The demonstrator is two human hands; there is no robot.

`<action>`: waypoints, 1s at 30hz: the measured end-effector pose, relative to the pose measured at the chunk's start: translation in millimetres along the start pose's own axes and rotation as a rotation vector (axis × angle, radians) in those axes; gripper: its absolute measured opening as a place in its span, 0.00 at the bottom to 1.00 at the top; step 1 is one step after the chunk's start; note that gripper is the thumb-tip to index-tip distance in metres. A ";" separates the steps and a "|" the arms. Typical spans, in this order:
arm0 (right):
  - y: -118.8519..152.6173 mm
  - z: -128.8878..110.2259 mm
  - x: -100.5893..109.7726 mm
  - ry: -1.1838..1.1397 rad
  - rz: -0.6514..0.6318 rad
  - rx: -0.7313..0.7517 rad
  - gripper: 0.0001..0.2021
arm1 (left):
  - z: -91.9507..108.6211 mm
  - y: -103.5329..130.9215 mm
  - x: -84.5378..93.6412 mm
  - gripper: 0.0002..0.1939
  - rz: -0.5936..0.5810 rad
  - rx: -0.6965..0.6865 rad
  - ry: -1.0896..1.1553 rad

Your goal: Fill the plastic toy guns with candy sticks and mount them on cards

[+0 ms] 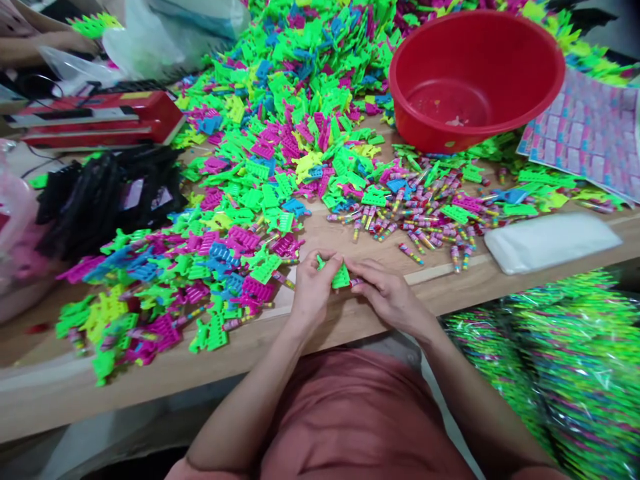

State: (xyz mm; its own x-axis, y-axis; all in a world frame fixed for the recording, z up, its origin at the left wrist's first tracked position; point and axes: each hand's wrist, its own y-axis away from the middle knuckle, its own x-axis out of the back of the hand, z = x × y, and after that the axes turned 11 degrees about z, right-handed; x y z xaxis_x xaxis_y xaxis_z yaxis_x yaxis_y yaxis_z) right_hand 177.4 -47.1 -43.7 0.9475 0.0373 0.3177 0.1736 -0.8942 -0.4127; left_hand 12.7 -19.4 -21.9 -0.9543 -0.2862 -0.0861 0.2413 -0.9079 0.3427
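My left hand (313, 283) is closed around a bright green plastic toy piece (341, 277) near the table's front edge. My right hand (390, 293) pinches a small tube (355, 282) with a pinkish label at the lower right side of that piece; fingers hide most of the tube. Whether it is inserted in the piece cannot be made out. Left of my hands spreads a pile of green, pink, blue and yellow toy pieces (220, 257), some with candy tubes on or among them. Beyond my right hand lie loose candy-filled tubes (430, 213).
A red basin (400, 100) stands at the back right, beside a printed sheet (585, 133). Clear plastic bags (553, 241) lie at the right edge. On the left are a red sealing machine (105, 120), black bags (110, 200) and another person's arm (45, 47). Packed bags (575, 373) sit below right.
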 end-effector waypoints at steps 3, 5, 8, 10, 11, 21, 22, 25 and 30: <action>1.4 2.1 -2.2 -0.036 -0.001 -0.007 0.21 | 0.6 -0.5 2.4 0.15 0.010 0.025 -0.021; 2.4 3.3 -3.4 -0.054 -0.014 -0.003 0.20 | 0.7 -0.6 3.3 0.16 0.015 0.035 -0.029; 3.7 4.9 -5.4 -0.051 0.003 0.002 0.19 | -1.2 0.2 3.3 0.15 0.028 0.053 -0.045; 4.0 5.7 -6.6 -0.040 0.024 0.003 0.19 | -2.5 1.4 2.9 0.15 0.036 0.065 -0.056; 3.8 5.9 -7.0 -0.044 0.031 -0.002 0.19 | -2.6 2.1 2.8 0.15 0.040 0.063 -0.061; -1.7 2.2 -1.5 -0.292 0.072 -0.347 0.22 | 14.4 9.7 6.8 0.14 -0.019 -0.082 -0.198; -1.0 2.7 -1.2 -0.316 0.066 -0.362 0.25 | 15.3 10.5 7.2 0.13 -0.019 -0.097 -0.227; 0.8 4.3 0.0 -0.313 0.036 -0.350 0.29 | 16.0 11.8 7.6 0.11 -0.021 -0.149 -0.306; 0.5 5.5 2.8 -0.223 0.037 -0.249 0.21 | 11.7 10.8 6.2 0.12 -0.021 -0.163 -0.283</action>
State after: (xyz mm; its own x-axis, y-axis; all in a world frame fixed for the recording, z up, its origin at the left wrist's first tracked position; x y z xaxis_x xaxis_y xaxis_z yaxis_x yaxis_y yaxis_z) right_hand 181.6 -45.0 -47.8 0.9921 0.0752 0.1006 0.0934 -0.9773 -0.1904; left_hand 7.3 -27.4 -7.8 -0.9651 -0.1909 0.1795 0.2241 -0.9563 0.1878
